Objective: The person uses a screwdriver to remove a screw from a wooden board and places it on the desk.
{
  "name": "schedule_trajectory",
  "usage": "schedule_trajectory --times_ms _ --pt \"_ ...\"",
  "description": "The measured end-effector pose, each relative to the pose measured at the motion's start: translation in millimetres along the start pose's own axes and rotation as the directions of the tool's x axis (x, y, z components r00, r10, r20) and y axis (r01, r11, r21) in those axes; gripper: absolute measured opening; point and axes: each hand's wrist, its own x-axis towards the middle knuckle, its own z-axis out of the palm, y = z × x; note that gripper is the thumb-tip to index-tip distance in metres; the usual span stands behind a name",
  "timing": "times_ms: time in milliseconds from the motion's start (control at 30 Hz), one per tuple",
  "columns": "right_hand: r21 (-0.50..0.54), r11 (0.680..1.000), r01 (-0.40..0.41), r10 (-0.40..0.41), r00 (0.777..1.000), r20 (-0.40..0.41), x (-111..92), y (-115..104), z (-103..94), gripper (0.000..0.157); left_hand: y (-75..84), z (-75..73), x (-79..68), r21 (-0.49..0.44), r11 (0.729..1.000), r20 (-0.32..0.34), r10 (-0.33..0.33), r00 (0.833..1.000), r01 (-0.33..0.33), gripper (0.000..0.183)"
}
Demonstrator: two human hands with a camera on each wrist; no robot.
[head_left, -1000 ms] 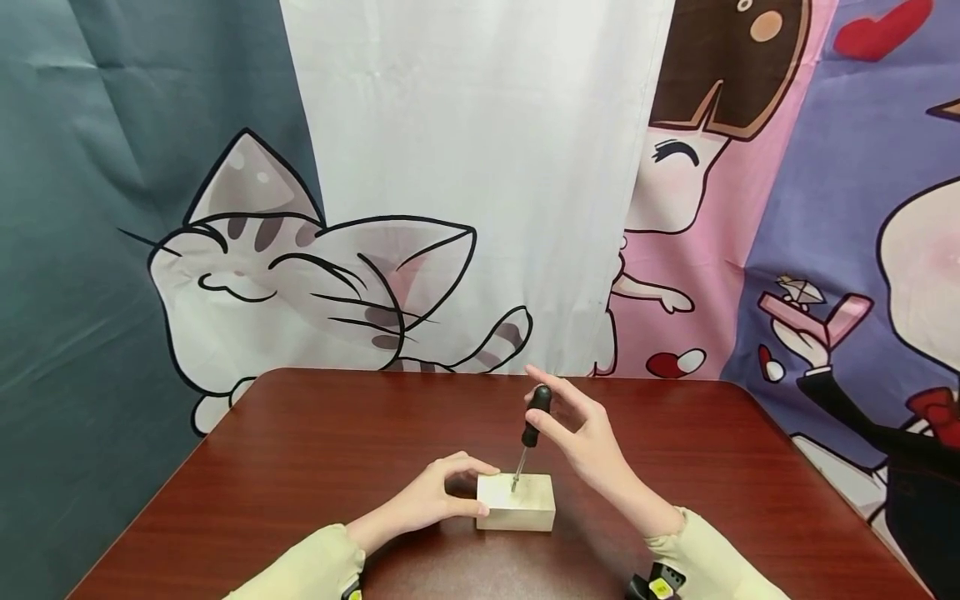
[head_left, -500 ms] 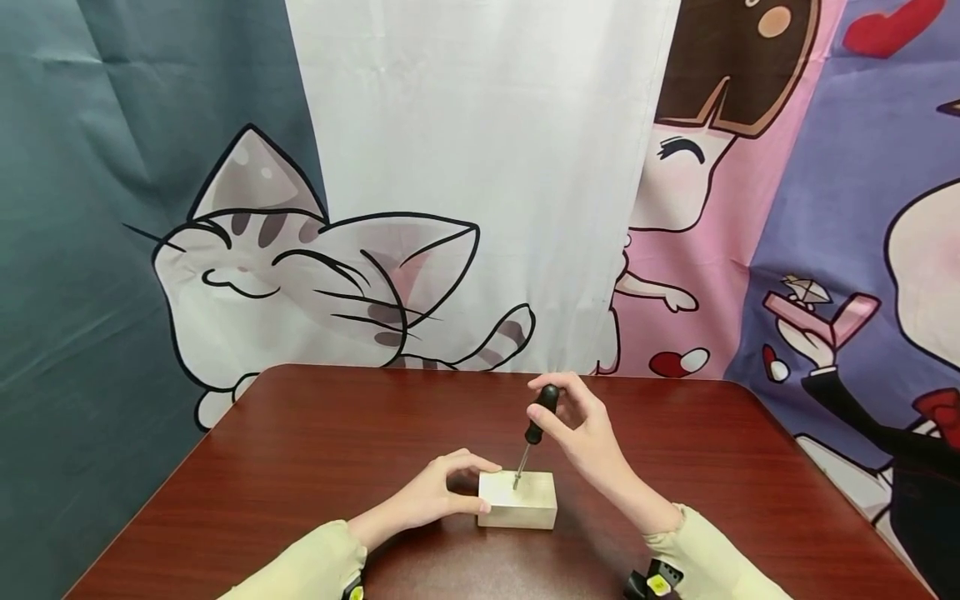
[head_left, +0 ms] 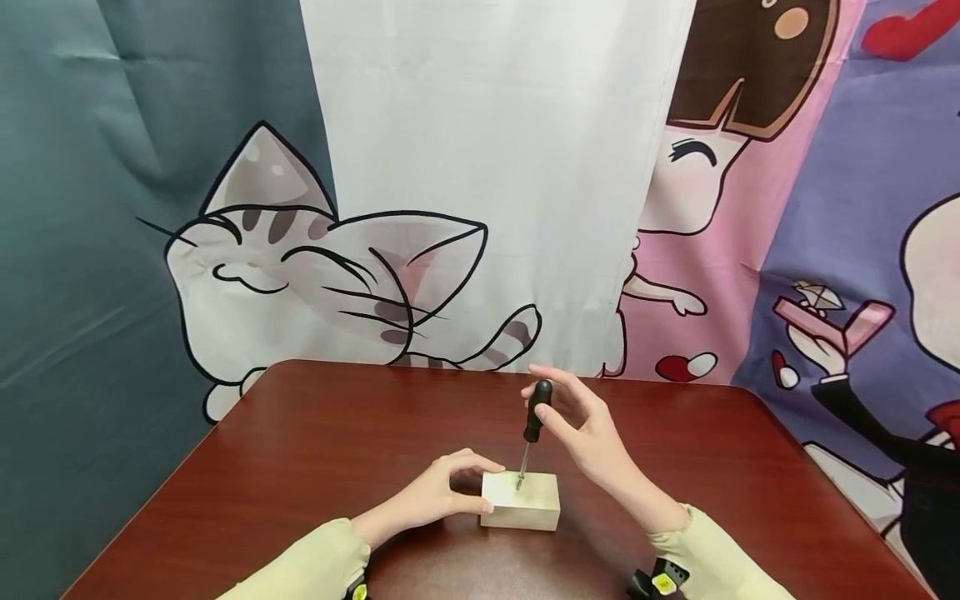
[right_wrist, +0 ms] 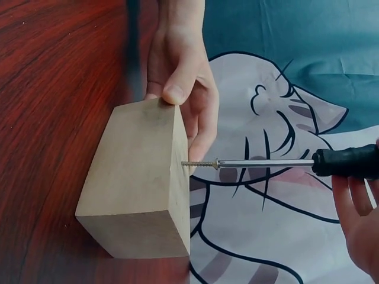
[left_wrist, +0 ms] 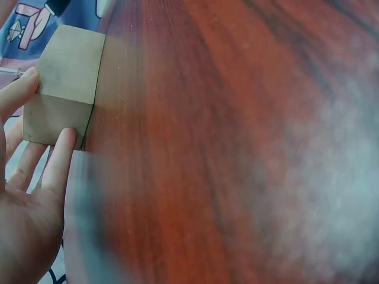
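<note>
A pale wooden block (head_left: 520, 517) lies on the table, its left end held between the thumb and fingers of my left hand (head_left: 431, 498). From its top face a threaded screw (right_wrist: 198, 164) stands up, part of the thread showing above the wood. The tip of a black-handled screwdriver (head_left: 535, 417) meets the screw head, its shaft leaning slightly right in the head view. My right hand (head_left: 592, 437) has its thumb against the handle, with the index finger stretched out past it. In the left wrist view, fingertips press the block's end (left_wrist: 59, 118).
The dark red wooden table (head_left: 337, 433) extends around the block, its far edge close to a printed cartoon curtain (head_left: 495, 167). Small dark devices (head_left: 660, 581) sit at both wrists, by pale yellow sleeves (head_left: 705, 550).
My right fingers curled in around the handle half a second ago and are now stretched out again; the handle leaned right, then came back more upright. The left hand and block stay put.
</note>
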Motion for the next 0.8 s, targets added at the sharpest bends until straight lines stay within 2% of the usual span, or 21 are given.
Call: schedule_trajectory --times_ms 200,433,633,800 --pt "0.091 0.996 0.018 -0.017 1.000 -0.012 -1.0 1.2 0.9 0.035 1.0 0.6 1.5 0.002 1.000 0.002 -0.007 1.000 0.007 0.049" --pt "0.014 0.999 -0.039 0.040 0.995 -0.089 -3.5 0.4 4.1 0.032 -1.0 0.7 1.7 -0.016 1.000 0.007 0.003 1.000 -0.003 0.050" --pt "-0.028 0.999 -0.042 0.041 0.998 -0.041 -2.0 -2.7 2.4 0.041 -2.2 0.3 2.8 -0.016 1.000 0.019 0.003 1.000 -0.003 0.050" --pt "0.012 1.000 -0.029 0.029 0.999 0.014 -1.9 -1.8 1.1 0.048 -3.5 0.1 2.2 -0.015 1.000 0.017 0.004 1.000 -0.004 0.048"
